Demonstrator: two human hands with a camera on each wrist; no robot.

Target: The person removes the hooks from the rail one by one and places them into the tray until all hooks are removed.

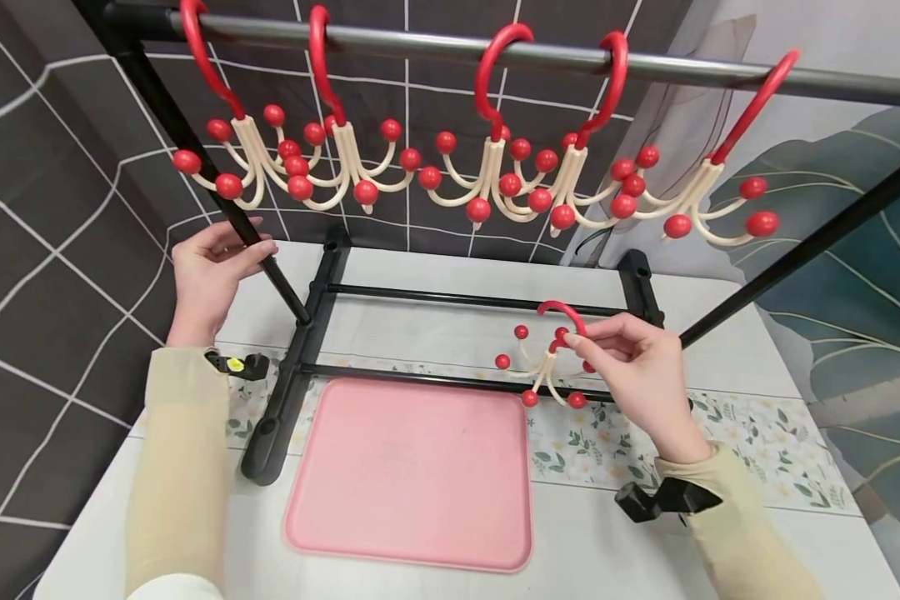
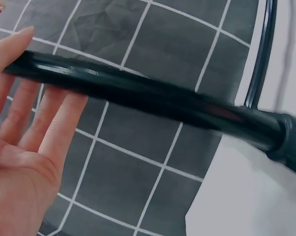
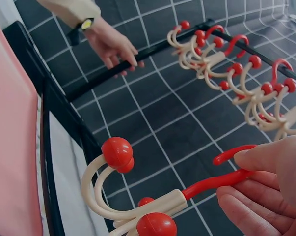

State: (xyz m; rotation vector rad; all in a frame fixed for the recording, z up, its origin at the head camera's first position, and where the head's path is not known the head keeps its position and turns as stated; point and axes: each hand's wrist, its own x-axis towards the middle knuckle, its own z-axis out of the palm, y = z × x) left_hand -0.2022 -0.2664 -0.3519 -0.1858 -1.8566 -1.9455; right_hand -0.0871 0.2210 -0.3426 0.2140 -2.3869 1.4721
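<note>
My right hand [image 1: 637, 367] pinches a small multi-prong hanger [image 1: 546, 367] by its red hook, over the rack's base. Cream prongs with red ball tips spread out below that hook. In the right wrist view, the thumb and fingers close on the red hook [image 3: 214, 182]. On the other side, my left hand [image 1: 213, 271] holds the rack's black side post [image 2: 138, 91], thumb in front and fingers behind it. Several matching hangers [image 1: 492, 162] hang by red hooks from the rack's top rail [image 1: 420, 43].
A pink tray [image 1: 412, 475] lies on the white table [image 1: 600, 550], in front of the rack's lower bar [image 1: 420, 379]. Dark grid-patterned cloth [image 1: 67, 275] covers the back and left. A leaf-patterned curtain [image 1: 855, 250] hangs at the right.
</note>
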